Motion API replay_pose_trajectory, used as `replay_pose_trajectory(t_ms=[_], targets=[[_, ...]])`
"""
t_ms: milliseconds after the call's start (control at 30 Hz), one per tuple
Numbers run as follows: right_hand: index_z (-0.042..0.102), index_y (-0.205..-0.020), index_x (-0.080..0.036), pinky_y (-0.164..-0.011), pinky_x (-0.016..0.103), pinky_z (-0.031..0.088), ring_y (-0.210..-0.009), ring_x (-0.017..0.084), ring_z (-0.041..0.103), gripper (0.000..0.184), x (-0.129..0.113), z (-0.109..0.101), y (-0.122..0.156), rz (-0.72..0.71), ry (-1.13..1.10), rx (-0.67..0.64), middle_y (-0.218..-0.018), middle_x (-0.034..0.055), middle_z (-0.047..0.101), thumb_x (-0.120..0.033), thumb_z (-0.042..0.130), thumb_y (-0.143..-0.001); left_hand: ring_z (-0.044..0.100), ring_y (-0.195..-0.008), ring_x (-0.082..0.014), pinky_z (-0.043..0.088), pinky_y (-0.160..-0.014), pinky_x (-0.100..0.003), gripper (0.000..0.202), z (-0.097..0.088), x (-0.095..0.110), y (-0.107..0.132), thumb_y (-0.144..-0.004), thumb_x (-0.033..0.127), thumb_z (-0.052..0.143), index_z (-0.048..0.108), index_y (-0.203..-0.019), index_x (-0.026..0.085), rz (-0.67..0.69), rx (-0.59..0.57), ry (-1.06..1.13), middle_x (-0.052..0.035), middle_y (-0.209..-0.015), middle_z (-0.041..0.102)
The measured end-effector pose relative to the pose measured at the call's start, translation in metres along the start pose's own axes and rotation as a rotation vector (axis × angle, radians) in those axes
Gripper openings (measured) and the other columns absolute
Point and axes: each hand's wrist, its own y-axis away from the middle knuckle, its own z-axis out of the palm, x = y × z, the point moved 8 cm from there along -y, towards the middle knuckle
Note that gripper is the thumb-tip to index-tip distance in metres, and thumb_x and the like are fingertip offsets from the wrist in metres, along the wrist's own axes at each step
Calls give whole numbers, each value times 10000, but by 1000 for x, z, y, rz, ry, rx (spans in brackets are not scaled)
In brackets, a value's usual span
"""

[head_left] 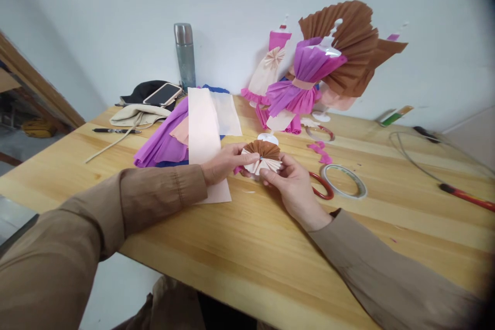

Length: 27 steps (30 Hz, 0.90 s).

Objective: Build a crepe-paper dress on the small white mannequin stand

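Note:
Between my two hands, just above the table, is a round pleated paper rosette [266, 150], brown on its far half and cream on its near half, with a small shiny bead at its centre. My left hand [226, 162] grips its left edge, the thumb lying across the pleats. On the right side my right hand [291, 183] pinches the rim between thumb and fingers. A bit of pink paper shows under the left fingers. Beneath my left wrist lies a cream paper strip [207, 144], over purple paper sheets [164, 136].
Paper-dressed mannequin figures [305, 72] stand at the back, one with a large brown pleated fan [348, 36]. Tape rolls [361, 188], scissors [323, 188] and pink scraps [320, 152] lie to the right. A thermos [184, 56], phone [163, 94] and pen [116, 131] are at the left.

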Motion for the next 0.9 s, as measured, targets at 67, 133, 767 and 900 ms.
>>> replay_pose_trajectory(t_ms=[67, 133, 767, 900], targets=[[620, -996, -207, -549, 257, 452, -601, 117, 533, 379, -1, 3, 1, 3, 28, -29, -778, -20, 648, -305, 784, -669, 556, -566, -86, 320, -484, -194, 462, 2, 1, 0, -681, 540, 766, 644, -801, 111, 8, -20, -1, -30, -670, 638], [619, -1011, -206, -562, 260, 454, -627, 126, 548, 389, -3, 5, 2, -1, 50, -45, -799, -9, 654, -322, 783, -678, 522, -557, -79, 316, -490, -196, 437, 2, 0, 0, -672, 506, 786, 662, -796, 106, 10, -17, 14, -21, -641, 623], [580, -1249, -141, -815, 382, 500, -899, 275, 646, 417, -22, -53, 26, -144, 1523, -155, -1006, 142, 628, -294, 547, -862, 596, -733, -113, 510, -622, -233, 568, -8, -4, -4, -582, 413, 877, 681, -1042, 145, -31, 94, 353, -72, -941, 666], [538, -1322, -190, -736, 355, 467, -812, 261, 670, 470, -24, -57, 28, 72, 1617, -246, -973, 126, 654, -344, 533, -878, 603, -719, -115, 504, -608, -225, 584, -10, -6, -4, -586, 410, 877, 677, -1067, 145, -33, 105, 347, -56, -889, 658]])
